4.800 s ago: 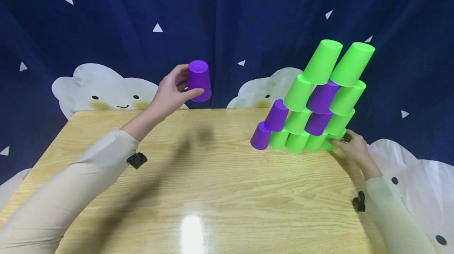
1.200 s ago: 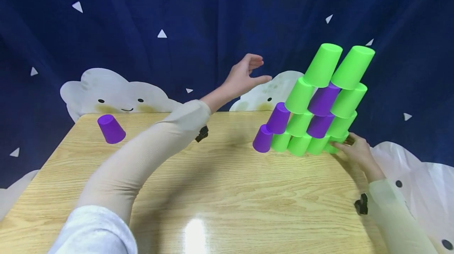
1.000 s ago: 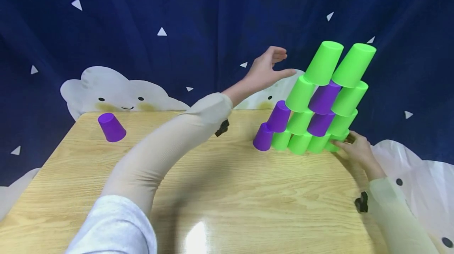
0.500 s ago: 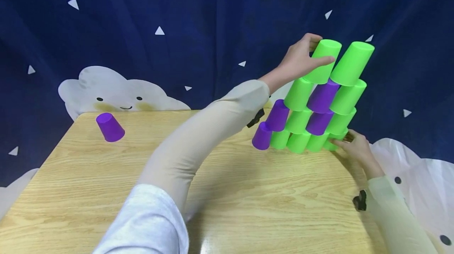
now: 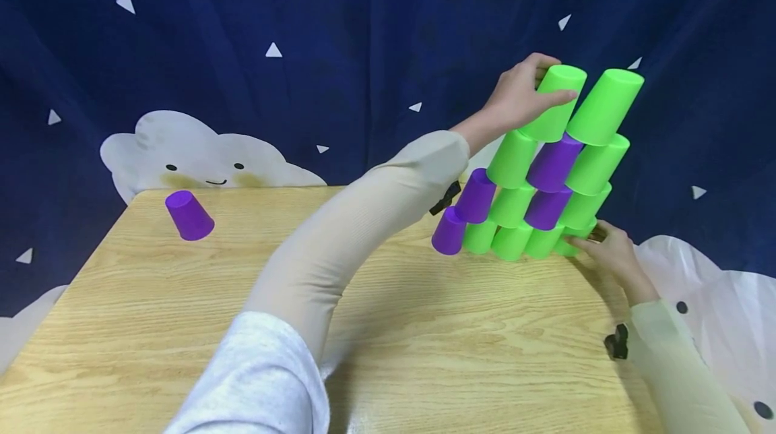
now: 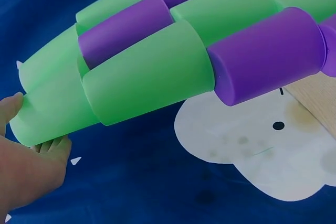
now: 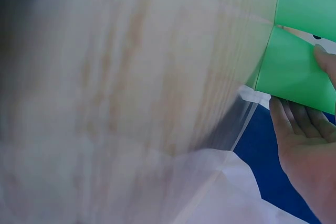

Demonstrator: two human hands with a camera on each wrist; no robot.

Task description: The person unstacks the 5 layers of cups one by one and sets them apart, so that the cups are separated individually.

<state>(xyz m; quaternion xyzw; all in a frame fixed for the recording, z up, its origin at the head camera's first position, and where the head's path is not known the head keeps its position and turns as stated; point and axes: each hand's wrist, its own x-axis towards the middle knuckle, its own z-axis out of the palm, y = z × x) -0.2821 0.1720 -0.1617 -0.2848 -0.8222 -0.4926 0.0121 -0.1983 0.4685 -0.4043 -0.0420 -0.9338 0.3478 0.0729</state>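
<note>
Green cup (image 5: 553, 122) gripped by left fingers (image 5: 543, 60), atop stack (image 5: 550, 168).

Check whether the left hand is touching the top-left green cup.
Touching: the left wrist view shows the left hand gripping the top-left green cup, thumb on one side, fingers on the other.

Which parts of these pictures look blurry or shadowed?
Right wrist view: the table is hazy and out of focus, while the green cup and right hand look clearer; head view: cup tower fairly sharp, soft shadow beside the left sleeve; left wrist view: mostly clear, colours dimmer than head view.
</note>
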